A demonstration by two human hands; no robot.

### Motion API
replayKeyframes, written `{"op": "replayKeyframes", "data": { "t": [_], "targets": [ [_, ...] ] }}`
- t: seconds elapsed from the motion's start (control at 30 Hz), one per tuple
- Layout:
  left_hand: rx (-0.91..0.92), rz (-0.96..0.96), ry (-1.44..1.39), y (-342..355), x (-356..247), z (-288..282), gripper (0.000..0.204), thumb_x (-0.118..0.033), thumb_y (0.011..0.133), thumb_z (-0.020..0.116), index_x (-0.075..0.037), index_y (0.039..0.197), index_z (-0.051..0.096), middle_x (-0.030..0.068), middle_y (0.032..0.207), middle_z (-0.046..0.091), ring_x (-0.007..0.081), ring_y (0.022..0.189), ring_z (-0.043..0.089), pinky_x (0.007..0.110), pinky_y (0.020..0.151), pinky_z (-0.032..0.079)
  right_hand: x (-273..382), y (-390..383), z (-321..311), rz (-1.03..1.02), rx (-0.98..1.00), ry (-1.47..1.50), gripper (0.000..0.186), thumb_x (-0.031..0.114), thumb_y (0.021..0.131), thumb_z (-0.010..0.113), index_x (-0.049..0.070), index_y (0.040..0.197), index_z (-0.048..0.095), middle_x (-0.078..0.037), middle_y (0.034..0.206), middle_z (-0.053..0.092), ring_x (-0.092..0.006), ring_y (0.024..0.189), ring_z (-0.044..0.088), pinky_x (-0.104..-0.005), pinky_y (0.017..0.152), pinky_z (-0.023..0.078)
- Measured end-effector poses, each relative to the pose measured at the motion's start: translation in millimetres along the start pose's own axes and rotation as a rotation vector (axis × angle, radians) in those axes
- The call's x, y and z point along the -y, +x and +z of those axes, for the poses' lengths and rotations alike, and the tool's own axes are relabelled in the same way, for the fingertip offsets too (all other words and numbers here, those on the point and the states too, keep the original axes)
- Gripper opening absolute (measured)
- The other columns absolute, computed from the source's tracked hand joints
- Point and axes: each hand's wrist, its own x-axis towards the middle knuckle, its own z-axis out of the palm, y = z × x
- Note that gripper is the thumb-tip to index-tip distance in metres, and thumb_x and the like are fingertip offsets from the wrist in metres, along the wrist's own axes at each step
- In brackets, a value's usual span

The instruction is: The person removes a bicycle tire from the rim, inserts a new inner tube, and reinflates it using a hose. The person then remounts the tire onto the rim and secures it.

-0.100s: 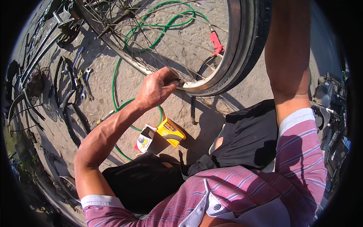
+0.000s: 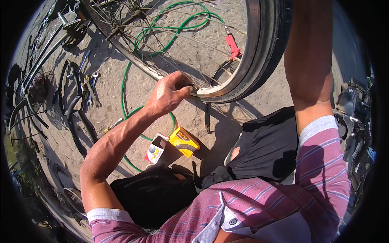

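Observation:
A bicycle wheel (image 2: 210, 92) with thin spokes and a light rim is held up in front of me. Its black tyre (image 2: 265, 60) curves along the right side. My left hand (image 2: 168, 94) is closed at the wheel's lower edge, with thumb and fingers pinched against the inner rim. A small dark piece by the fingertips is too hidden to name. My right forearm stretches up past the tyre, and the hand at its end lies beyond the top of the picture. Below the rim, a narrow black strip (image 2: 208, 117) hangs or lies against the ground.
A green hose (image 2: 123, 87) loops over the ground to a red air gun (image 2: 232, 45) behind the spokes. Near my knees stand a yellow box (image 2: 183, 141) and an open white box (image 2: 155, 149). Wrenches (image 2: 94, 81) and black rubber strips (image 2: 72, 107) lie left; bike parts (image 2: 347, 101) stand right.
The wheel has shifted very slightly to the right. My left hand stays pinched at the same spot on the rim.

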Motion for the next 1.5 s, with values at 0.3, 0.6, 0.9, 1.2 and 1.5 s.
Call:
{"op": "replayKeyframes", "data": {
  "t": [0.3, 0.6, 0.9, 1.2, 1.5],
  "targets": [
    [0.053, -0.191, -0.178, 7.3, -15.0, 1.8, 0.02, -0.014, 0.101, 0.072, 0.004, 0.103, 0.065, 0.0062, 0.08, 0.069, 0.0135, 0.069, 0.065, 0.032, 0.063, 0.053, -1.8, 11.4, 3.0, -0.007, 0.026, 0.003, 0.041, 0.035, 0.104, 0.068, -0.002, 0.121, 0.069, -0.01, 0.091, 0.075, -0.0106, 0.074, 0.072, -0.0197, 0.066, 0.056],
    [0.148, -0.06, 0.125, 6.7, -14.3, -6.6, 0.029, -0.026, 0.105, 0.07, 0.001, 0.115, 0.071, 0.0066, 0.082, 0.071, 0.0133, 0.07, 0.068, 0.031, 0.064, 0.056, 0.1, 2.8, -9.0, 0.018, 0.036, -0.013, 0.038, 0.034, 0.103, 0.069, -0.001, 0.119, 0.07, -0.01, 0.088, 0.075, -0.0103, 0.071, 0.072, -0.02, 0.064, 0.056],
    [0.181, -0.055, 0.046, 0.3, -14.3, -9.0, 0.028, -0.016, 0.106, 0.064, 0.001, 0.128, 0.068, 0.0072, 0.091, 0.072, 0.0128, 0.077, 0.07, 0.03, 0.071, 0.057, 3.1, 22.7, -0.2, -0.005, 0.076, -0.005, 0.036, 0.032, 0.103, 0.07, -0.001, 0.117, 0.071, -0.009, 0.086, 0.075, -0.01, 0.068, 0.071, -0.0203, 0.061, 0.056],
    [0.301, 0.002, -0.091, 2.2, -0.3, -10.5, 0.03, -0.007, 0.107, 0.055, 0.0, 0.133, 0.067, 0.003, 0.086, 0.069, 0.0119, 0.076, 0.068, 0.031, 0.071, 0.057, 9.0, 29.9, 1.9, -0.033, 0.101, 0.012, 0.033, 0.03, 0.102, 0.071, -0.001, 0.114, 0.073, -0.009, 0.083, 0.075, -0.0097, 0.065, 0.07, -0.0205, 0.058, 0.056],
    [0.242, -0.091, 0.075, -0.7, -18.3, -10.6, 0.029, -0.015, 0.106, 0.061, 0.001, 0.13, 0.068, 0.0053, 0.083, 0.071, 0.0147, 0.071, 0.071, 0.033, 0.068, 0.058, 10.0, 28.4, 8.1, -0.035, 0.087, 0.041, 0.03, 0.028, 0.102, 0.072, -0.001, 0.112, 0.074, -0.009, 0.081, 0.075, -0.0094, 0.061, 0.069, -0.0208, 0.055, 0.055]
  ]
}}
